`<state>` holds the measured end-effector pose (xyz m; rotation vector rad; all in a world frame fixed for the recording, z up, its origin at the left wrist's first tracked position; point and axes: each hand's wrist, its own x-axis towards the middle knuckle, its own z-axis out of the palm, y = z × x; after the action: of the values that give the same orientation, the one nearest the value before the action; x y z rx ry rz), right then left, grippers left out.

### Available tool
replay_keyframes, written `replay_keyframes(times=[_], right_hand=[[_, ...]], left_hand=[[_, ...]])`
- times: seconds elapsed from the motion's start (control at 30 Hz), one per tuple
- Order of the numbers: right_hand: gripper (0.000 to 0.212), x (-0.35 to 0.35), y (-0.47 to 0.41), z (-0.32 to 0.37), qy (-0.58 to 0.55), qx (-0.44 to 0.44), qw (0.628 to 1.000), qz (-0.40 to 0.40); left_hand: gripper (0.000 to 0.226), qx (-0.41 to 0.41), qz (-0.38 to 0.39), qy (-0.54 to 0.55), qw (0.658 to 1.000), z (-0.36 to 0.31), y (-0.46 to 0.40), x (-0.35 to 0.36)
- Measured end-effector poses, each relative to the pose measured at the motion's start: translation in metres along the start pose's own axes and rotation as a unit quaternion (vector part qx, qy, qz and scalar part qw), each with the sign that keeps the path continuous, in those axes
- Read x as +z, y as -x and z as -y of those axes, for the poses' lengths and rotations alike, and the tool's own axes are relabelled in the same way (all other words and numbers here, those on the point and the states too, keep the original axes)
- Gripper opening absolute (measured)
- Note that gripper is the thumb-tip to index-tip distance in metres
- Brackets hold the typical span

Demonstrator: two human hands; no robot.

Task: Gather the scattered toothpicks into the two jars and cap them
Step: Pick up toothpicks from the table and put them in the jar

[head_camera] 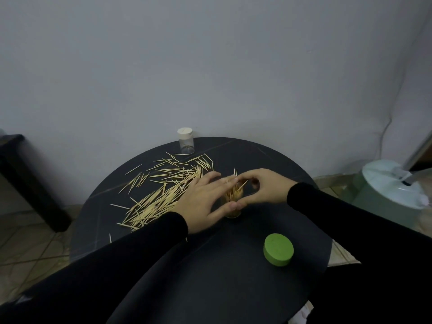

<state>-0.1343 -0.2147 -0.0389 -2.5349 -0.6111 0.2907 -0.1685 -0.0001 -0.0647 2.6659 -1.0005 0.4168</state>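
Observation:
An uncapped clear jar (233, 195) stands at the middle of the round black table (210, 265), stuffed with upright toothpicks. My left hand (203, 202) reaches to it from the left with straight fingers touching the toothpick tips. My right hand (261, 187) curls round the jar from the right, thumb low on its side and fingers arched over its mouth. A heap of loose toothpicks (163, 190) lies scattered left of the jar. A second clear jar with a white cap (186, 140) stands at the table's far edge. A green lid (278, 249) lies at the front right.
A grey wall rises right behind the table. A dark bench (28, 183) stands to the left. A pale round fan base (392, 183) sits on the tiled floor to the right.

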Motion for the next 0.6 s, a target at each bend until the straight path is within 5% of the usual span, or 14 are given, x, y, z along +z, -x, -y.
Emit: replay_keyframes(times=[0.37, 0.6], right_hand=[[0.052, 0.003, -0.002, 0.000, -0.034, -0.001, 0.999, 0.005], [0.033, 0.004, -0.003, -0.004, -0.067, -0.028, 0.997, 0.004]], left_hand=[[0.067, 0.011, -0.029, 0.021, 0.999, -0.010, -0.010, -0.006], [0.050, 0.097, -0.050, -0.117, 0.987, -0.011, -0.014, -0.007]])
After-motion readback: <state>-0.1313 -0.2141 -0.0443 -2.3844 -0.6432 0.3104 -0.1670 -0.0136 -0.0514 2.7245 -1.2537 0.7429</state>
